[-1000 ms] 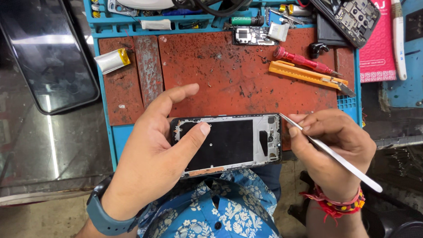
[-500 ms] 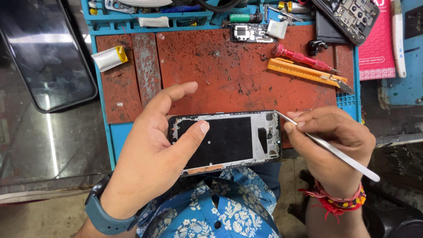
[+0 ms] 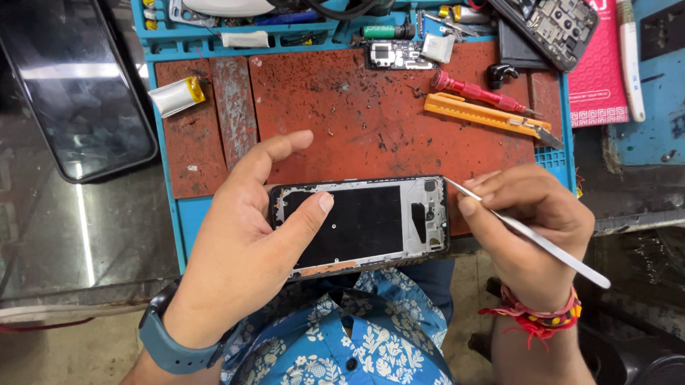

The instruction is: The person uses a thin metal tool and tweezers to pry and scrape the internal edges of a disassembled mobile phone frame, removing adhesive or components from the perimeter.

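Rust-red mat: my repair mat [image 3: 338,107], blue-rimmed and scuffed, carries nearly everything.
Dark screen panel: a loose glass panel [image 3: 71,82] lies off the mat's left edge, on the bench.
Phone frame: the opened phone frame [image 3: 360,227] lies lengthwise at the mat's near edge, black plate up.
Left hand: my left hand [image 3: 244,244] clamps the frame's left end, thumb pressed on the black plate, forefinger stretched over the far edge.
Right hand: my right hand [image 3: 528,226] is pinched narrow round a thin metal spudger [image 3: 528,233], its tip touching the frame's far right corner.
Orange knife: a utility knife [image 3: 483,115] lies near the mat's right edge.
Red screwdriver: a small screwdriver [image 3: 470,90] lies just beyond the knife.
Silver cell: a small battery [image 3: 175,96] sits at the mat's far left corner.
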